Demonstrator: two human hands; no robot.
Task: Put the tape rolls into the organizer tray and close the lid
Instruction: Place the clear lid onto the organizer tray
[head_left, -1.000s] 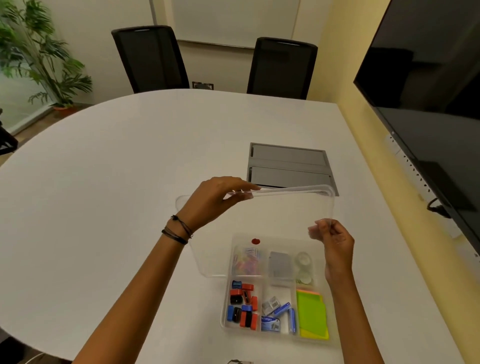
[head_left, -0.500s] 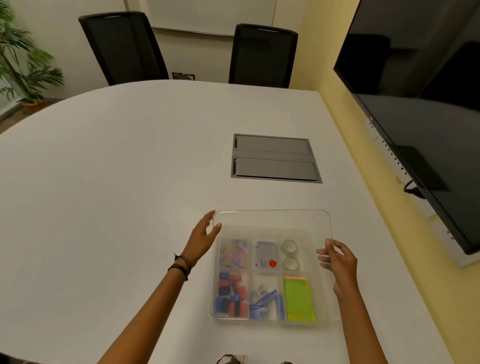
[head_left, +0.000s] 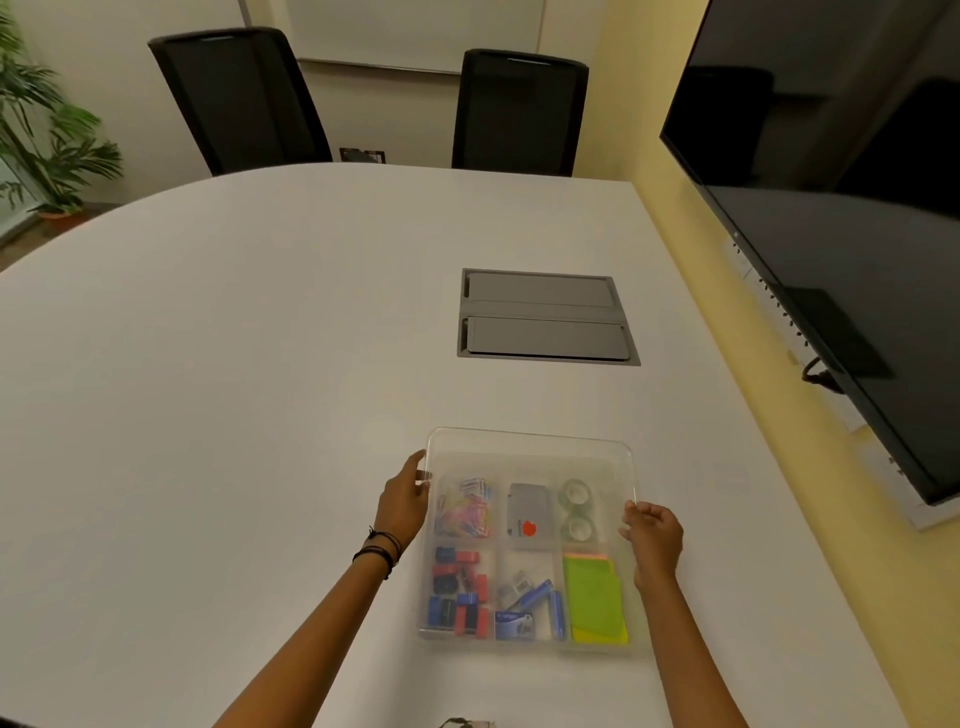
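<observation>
Since the earlier frame the clear lid (head_left: 530, 447) has come down flat over the organizer tray (head_left: 527, 636). The left hand (head_left: 402, 501) pinches its left edge, the tape rolls (head_left: 576, 506) lie beneath in the far right compartment, and the right hand (head_left: 652, 538) grips the right edge.

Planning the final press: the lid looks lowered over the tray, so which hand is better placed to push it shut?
Probably left: the left hand grips the lid nearer its raised far corner; the right hand holds mid-edge.
</observation>
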